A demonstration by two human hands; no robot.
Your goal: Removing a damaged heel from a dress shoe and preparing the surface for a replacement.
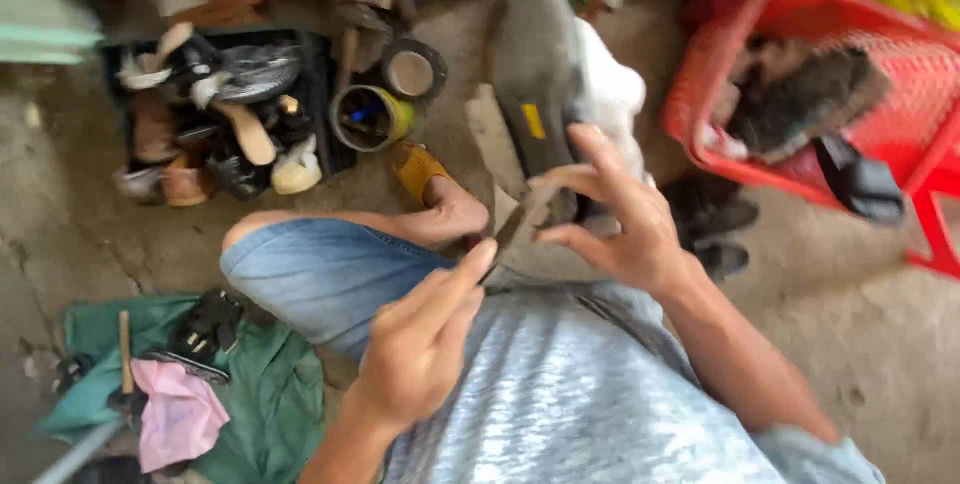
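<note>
— How is the light?
— Soft, even daylight; shadows on the concrete floor [870, 344] are faint, no glare.
— Sharpness?
— Motion blur smears everything, worst along the top edge.

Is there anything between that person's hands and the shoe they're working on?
Nothing visible. The right hand rests its fingers directly on the grey shoe sole, which is propped up over the knee. The left hand pinches a thin dark blade-like tool whose tip meets the sole's lower edge; blur hides the exact contact.
</note>
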